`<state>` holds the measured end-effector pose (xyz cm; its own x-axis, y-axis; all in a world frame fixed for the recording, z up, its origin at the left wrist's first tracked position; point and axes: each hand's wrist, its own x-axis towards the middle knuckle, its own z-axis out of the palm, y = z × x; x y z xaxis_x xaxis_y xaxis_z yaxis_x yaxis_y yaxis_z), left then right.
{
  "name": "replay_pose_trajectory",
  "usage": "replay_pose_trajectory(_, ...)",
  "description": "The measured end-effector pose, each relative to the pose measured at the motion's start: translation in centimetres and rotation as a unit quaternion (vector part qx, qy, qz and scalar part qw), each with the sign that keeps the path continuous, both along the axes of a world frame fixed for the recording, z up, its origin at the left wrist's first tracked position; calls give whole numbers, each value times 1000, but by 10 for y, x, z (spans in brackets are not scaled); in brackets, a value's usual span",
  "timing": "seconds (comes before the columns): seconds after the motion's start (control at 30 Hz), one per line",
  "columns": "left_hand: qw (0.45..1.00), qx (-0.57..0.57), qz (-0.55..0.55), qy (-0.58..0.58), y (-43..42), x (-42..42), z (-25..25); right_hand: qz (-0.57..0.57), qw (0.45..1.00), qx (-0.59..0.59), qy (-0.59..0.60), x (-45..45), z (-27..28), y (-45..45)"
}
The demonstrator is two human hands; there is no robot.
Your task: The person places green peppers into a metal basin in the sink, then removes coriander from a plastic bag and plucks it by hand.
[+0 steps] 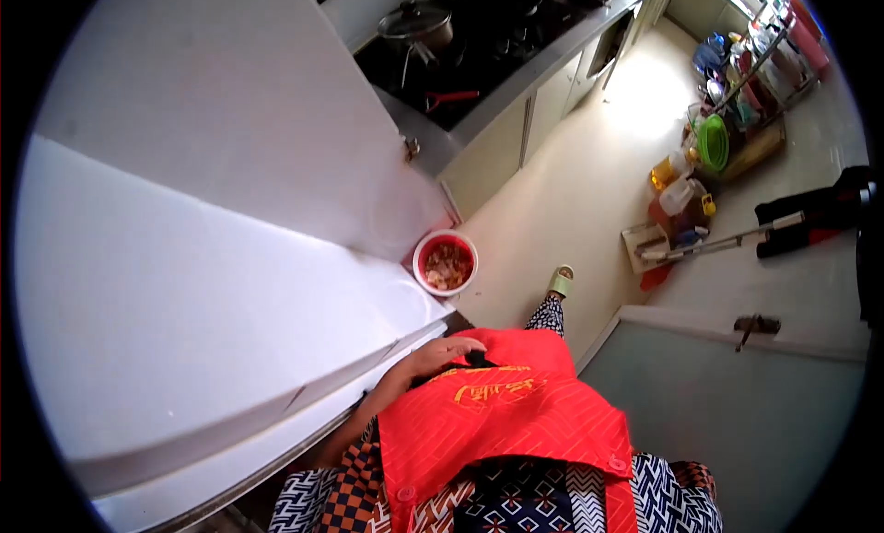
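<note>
My left hand (pixel 440 354) is in front of my body, over the red apron (pixel 516 399) with yellow lettering. Its fingers are bent and close together around a small black thing (pixel 475 358), mostly hidden, whose kind I cannot make out. Just beyond the hand, on the floor, stands a white bucket (pixel 422 277) with a red inside, holding what looks like food scraps. My right hand is out of view.
A tall white cabinet or appliance (pixel 212 284) fills the left side. Ahead, a black stove (pixel 488 45) carries a lidded pot (pixel 416 24) and a red-handled utensil (pixel 451 97). Bottles, a green basket (pixel 712 142) and a rack line the right wall, near a door (pixel 737 386).
</note>
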<state>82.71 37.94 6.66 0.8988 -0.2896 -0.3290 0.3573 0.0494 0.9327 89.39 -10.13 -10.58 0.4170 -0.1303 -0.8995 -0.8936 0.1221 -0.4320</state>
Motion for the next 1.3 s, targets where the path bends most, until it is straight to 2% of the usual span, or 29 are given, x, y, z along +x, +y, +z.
replay_pose_trajectory(0.17,999,31,-11,33,-12,90,-13,12,1000,6,-2,106,-11,-14)
replay_pose_trajectory(0.3,997,34,-20,66,-40,186,-2,18,1000,3,-10,211,-3,-30)
replay_pose_trajectory(0.57,980,167,-86,59,-74,350,25,42,998,18,-32,391,13,-47)
replay_pose_trajectory(0.83,974,176,-139,38,-80,467,33,26,998,37,-37,463,22,-39)
replay_pose_trajectory(1.07,979,108,-169,-21,-74,604,7,39,999,25,-3,522,13,-23)
replay_pose_trajectory(1.17,954,192,-232,-16,-66,683,-15,80,997,15,-7,565,13,-10)
replay_pose_trajectory(1.2,941,222,-256,-22,-62,712,-19,126,992,12,-27,580,13,-8)
replay_pose_trajectory(1.3,939,199,-279,-29,-48,786,-25,279,945,22,-170,638,12,-1)
